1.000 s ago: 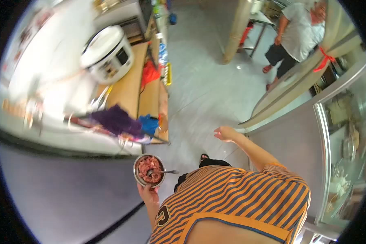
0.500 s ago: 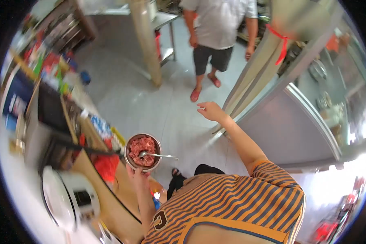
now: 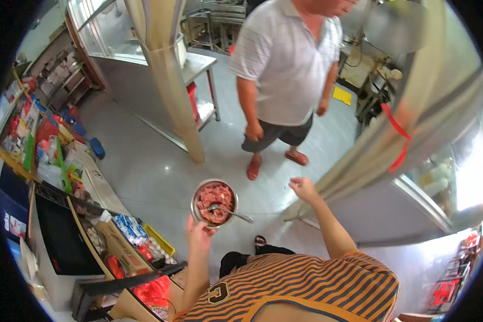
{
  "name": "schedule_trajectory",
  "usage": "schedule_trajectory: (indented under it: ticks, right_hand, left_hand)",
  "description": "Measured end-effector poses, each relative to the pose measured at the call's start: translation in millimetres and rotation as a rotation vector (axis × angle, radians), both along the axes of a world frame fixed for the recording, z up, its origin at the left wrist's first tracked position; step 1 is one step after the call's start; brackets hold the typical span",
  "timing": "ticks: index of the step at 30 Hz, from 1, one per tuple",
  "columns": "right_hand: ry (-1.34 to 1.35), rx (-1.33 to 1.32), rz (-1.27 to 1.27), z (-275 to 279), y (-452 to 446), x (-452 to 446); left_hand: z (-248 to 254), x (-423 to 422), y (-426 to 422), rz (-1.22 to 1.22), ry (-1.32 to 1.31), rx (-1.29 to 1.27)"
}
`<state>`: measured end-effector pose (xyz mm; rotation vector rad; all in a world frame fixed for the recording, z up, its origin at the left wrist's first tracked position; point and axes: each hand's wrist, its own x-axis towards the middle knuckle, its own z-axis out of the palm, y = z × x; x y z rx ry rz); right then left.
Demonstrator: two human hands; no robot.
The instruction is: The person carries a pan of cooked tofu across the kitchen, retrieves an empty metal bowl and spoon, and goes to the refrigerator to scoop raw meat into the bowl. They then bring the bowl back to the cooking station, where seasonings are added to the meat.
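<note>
Raw minced meat (image 3: 218,199) fills a round steel bowl (image 3: 193,202), and a metal spoon (image 3: 243,217) rests in it, its handle out over the right rim. My left hand (image 3: 199,232) grips this bowl from below, at the near-left edge. My right hand (image 3: 304,189) is held out in the air near the curtain, its fingers curled together; whether anything small is between them is too small to tell.
A person (image 3: 284,70) in a white shirt stands just ahead. Curtains hang left (image 3: 163,70) and right (image 3: 359,155) of the opening. A metal table (image 3: 198,67) stands behind the left curtain. Shelves with boxes and a black-fronted appliance (image 3: 64,231) line the left side.
The view has swung leftward and forward, and the person in white appears much nearer. The bowl stays in my left hand. My right hand's fingers look more curled than before.
</note>
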<state>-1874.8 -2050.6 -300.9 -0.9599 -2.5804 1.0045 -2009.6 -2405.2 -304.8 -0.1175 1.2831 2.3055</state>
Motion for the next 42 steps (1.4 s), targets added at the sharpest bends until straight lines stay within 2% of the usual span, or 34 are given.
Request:
schedule_trajectory:
  ticks: [2, 3, 4, 5, 7, 10, 14, 17, 21, 22, 26, 30, 33, 36, 38, 42]
  right_hand:
    - [-0.035, -0.159, 0.192, -26.7, 1.7, -39.4]
    - [-0.147, -0.175, 0.232, -13.1, -8.5, -63.7]
    - [-0.13, -0.166, 0.313, -24.4, -9.8, -88.3]
    - [-0.11, -0.151, 0.39, -33.6, -8.6, -113.1]
    - [-0.173, -0.175, 0.423, -14.4, -20.0, -156.7]
    - [-0.091, -0.193, 0.365, -26.0, -7.0, -218.6]
    - [-0.044, -0.119, 0.257, -19.1, 23.0, -291.7]
    - [-0.01, -0.134, 0.206, -17.4, 53.8, -323.4]
    - [-0.054, -0.094, 0.074, -38.9, 117.1, -340.3]
    - [-0.093, -0.144, 0.055, -41.9, 177.4, -342.9]
    - [-0.124, -0.213, -0.049, -66.6, 248.9, -379.0]
    - [-0.073, -0.268, -0.16, -51.5, 349.9, -430.2]
    - [-0.03, -0.287, -0.187, -11.8, 437.4, -467.1]
    - [0.008, -0.245, -0.208, -4.6, 496.9, -502.8]
    - [0.061, -0.128, -0.203, -10.3, 543.9, -521.7]
    - [0.065, -0.043, -0.339, -30.3, 618.2, -533.4]
  left_hand:
    - [22.1, -26.1, 11.5, 0.017, 0.003, -0.037]
    - [29.2, -43.5, 17.8, 0.019, -0.013, -0.064]
    - [19.4, -61.1, 16.7, 0.032, -0.16, -0.004]
    - [4.4, -80.7, 16.5, 0.034, -0.151, 0.001]
    - [-19.5, -123.9, 16.5, -0.016, -0.04, -0.05]
    - [-32.4, -186.2, 20.4, -0.001, 0.001, 0.002]
    - [13.3, -280.4, 72.3, -0.145, -0.067, -0.031]
    - [13.1, -346.5, 128.0, -0.217, -0.111, -0.049]
    - [10.7, -420.2, 231.6, -0.341, -0.081, -0.064]
    - [12.8, -434.9, 306.5, -0.365, -0.071, -0.106]
    - [25.9, -483.4, 406.6, -0.489, -0.036, -0.067]
    - [28.0, -531.7, 523.7, -0.565, -0.118, 0.0]
    - [46.4, -564.7, 607.7, -0.577, -0.08, -0.089]
    - [49.7, -600.7, 666.1, -0.546, -0.114, -0.084]
    - [53.5, -620.1, 714.7, -0.531, -0.099, -0.092]
    - [-22.5, -690.5, 800.4, -0.593, -0.183, -0.11]
